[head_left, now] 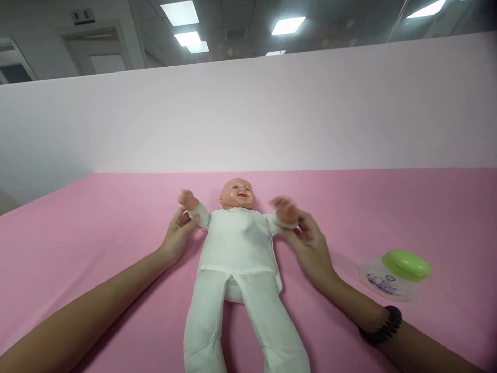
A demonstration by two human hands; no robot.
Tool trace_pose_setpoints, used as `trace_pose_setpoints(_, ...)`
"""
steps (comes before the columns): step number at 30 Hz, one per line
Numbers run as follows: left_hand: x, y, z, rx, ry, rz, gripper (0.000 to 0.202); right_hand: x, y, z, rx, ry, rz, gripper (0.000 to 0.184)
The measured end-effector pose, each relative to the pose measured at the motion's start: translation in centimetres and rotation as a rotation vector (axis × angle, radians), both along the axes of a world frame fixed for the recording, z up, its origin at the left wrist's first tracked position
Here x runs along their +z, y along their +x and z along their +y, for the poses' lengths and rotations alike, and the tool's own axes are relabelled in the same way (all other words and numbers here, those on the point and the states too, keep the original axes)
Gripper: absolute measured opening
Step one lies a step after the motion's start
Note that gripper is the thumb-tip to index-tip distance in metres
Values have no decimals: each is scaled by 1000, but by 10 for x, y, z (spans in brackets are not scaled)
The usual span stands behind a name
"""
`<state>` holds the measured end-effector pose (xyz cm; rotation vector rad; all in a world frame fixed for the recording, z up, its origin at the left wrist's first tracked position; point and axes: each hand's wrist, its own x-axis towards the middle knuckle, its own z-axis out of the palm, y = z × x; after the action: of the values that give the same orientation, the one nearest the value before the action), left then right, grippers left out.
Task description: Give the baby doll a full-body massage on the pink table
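A baby doll point(240, 243) with a white cloth body lies on its back in the middle of the head view, its head at the far end and legs toward me. My left hand point(178, 232) is closed on the doll's arm at the left of the picture, near the wrist, thumb and fingers pinching the white sleeve. On the other side my right hand point(308, 243) grips the doll's other arm just below its plastic hand. Both doll arms are bent upward, and the plastic hand at the right looks blurred.
A clear bottle with a green cap point(396, 274) lies on the pink surface point(135, 207) right of my right forearm. Behind the surface rises a white panel point(248, 119). A black coiled band point(382, 326) circles my right wrist.
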<state>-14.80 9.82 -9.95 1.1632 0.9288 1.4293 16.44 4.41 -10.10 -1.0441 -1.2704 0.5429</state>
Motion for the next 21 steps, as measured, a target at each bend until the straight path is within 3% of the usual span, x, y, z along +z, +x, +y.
trace_pose_setpoints(3, -3, -6, 12, 117, -162, -206, 17, 2, 7, 8, -136, -234, 464, 36)
trace_pose_setpoints(5, -4, -8, 16, 145, -200, -233, 11, 4, 11, 12, -153, -316, 638, 32)
trace_pose_setpoints(9, 1, -10, 19, 227, -139, -294, 4, 10, 14, 16, -129, -202, 727, 29)
trace_pose_setpoints(11, 3, -15, 23, 318, -141, -367, 13, 12, 19, 19, -134, -134, 786, 27)
trace_pose_setpoints(15, -1, -29, 32, 416, -172, -423, 21, 10, 32, 29, -280, -174, 1070, 11)
trace_pose_setpoints(17, -4, -33, 34, 410, -173, -416, 20, 7, 37, 32, -332, -189, 1147, 14)
trace_pose_setpoints(21, -3, -28, 32, 403, -187, -391, 10, 5, 33, 31, -245, -212, 998, 12)
